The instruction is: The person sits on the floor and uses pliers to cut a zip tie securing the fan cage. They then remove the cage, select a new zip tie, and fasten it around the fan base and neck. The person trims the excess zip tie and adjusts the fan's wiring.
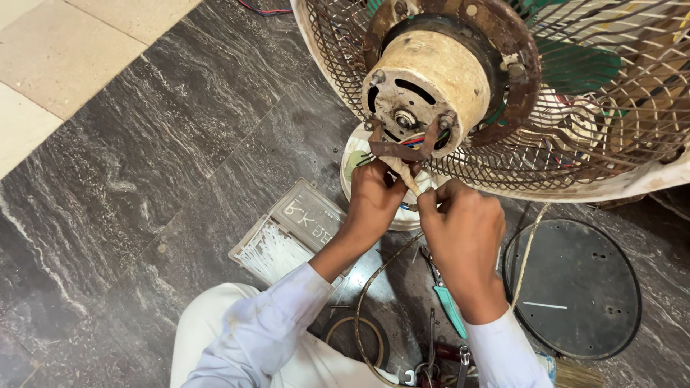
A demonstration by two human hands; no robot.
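Wire bundle (407, 176) under the fan motor (424, 90) sits pinched in both hands' grip; clear box (287, 233) holds white zip ties (272, 253).

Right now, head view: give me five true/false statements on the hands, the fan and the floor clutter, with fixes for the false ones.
1. Both hands work at a wrapped cable under the fan motor. True.
2. The left hand holds the teal-handled tool. False: the tool lies on the floor below the right hand.
3. The fan blades behind the guard are green. True.
4. The clear box holds screws. False: it holds white cable ties.
5. The dark round plate is fixed to the motor. False: it lies on the floor at right.
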